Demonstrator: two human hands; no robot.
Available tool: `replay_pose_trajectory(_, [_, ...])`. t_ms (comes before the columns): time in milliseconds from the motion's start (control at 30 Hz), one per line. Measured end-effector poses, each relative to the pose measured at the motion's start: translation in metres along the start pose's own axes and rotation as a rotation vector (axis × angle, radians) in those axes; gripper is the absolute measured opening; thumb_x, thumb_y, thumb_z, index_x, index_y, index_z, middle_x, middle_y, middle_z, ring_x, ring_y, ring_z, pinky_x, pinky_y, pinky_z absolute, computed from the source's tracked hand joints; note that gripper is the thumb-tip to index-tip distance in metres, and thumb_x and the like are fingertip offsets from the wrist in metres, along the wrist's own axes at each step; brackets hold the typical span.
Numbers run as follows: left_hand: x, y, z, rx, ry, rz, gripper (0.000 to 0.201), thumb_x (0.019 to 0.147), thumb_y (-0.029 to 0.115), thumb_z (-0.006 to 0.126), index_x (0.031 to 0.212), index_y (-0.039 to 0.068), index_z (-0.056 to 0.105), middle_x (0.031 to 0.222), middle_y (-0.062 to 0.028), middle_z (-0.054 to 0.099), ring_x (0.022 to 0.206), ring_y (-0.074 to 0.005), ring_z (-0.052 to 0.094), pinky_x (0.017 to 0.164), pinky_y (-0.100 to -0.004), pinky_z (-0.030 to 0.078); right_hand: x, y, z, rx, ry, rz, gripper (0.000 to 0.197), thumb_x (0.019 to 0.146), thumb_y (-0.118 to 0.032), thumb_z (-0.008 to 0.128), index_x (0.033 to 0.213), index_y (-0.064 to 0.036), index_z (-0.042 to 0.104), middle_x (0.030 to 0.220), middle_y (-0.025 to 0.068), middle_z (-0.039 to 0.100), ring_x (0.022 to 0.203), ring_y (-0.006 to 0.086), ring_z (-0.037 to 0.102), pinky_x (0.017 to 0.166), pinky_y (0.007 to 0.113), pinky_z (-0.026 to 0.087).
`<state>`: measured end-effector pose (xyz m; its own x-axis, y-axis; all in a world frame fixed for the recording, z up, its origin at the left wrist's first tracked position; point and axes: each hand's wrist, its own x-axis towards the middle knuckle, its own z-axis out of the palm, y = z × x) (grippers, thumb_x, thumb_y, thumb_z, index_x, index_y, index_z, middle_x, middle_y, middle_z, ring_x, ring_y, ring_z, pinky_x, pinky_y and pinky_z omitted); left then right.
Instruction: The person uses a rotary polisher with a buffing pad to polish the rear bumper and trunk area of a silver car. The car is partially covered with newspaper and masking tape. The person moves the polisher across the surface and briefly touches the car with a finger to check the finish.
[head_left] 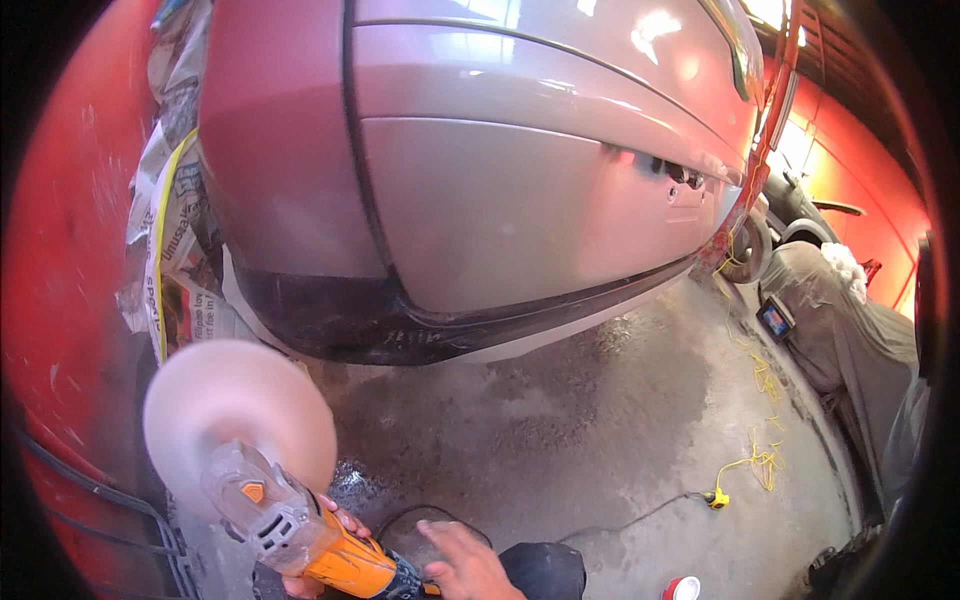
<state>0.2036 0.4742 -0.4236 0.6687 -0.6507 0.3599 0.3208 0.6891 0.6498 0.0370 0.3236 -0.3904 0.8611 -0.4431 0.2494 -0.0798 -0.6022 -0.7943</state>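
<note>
An orange and grey power polisher (345, 560) with a wide, round, pinkish-white buffing pad (290, 400) is in front of me at the lower left. The pad's face looks smeared, as if turning. My left hand (340, 520) is wrapped round the polisher's body; its fingers show on both sides, the palm hidden beneath. At the dark rear end of the tool is my right hand (468, 562), fingers stretched out and apart, its thumb side close to or touching the handle. Beyond the pad stands a silver-grey car body (500, 210) with a black lower edge.
Newspaper masking (185, 220) with yellow tape lines the car's left side, beside a red wall (70, 220). A dark cord runs over the concrete floor to a yellow plug (716, 498) and tangled yellow extension cord (765, 460). A red-and-white round container (682, 588) and a covered vehicle (840, 320) are at right.
</note>
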Motion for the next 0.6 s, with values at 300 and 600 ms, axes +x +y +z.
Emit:
replay_pose_trajectory(300, [-0.033,-0.007,-0.037,-0.198,0.057,-0.248,0.129,0.054,0.075,0.089,0.151,0.004,0.041,0.136,-0.0125,0.057,0.128,-0.0322,0.056,0.113,-0.0488,0.046,0.019,0.023,0.013,-0.173,0.321,-0.171,0.051,0.102,-0.043,0.066,0.119,0.0047,0.069,0.107,0.0154,0.074,0.093,0.0276,0.071,0.081,0.036,0.057])
replay_pose_trajectory(600, [-0.044,-0.013,-0.052,-0.221,0.042,-0.321,0.142,0.053,0.097,0.064,0.154,-0.001,0.041,0.148,-0.0158,0.054,0.137,-0.0337,0.052,0.118,-0.0501,0.042,0.047,0.039,0.045,-0.288,0.437,0.055,0.028,0.101,-0.010,0.065,0.127,0.0004,0.069,0.098,0.0175,0.074,0.083,0.0263,0.074,0.077,0.033,0.057])
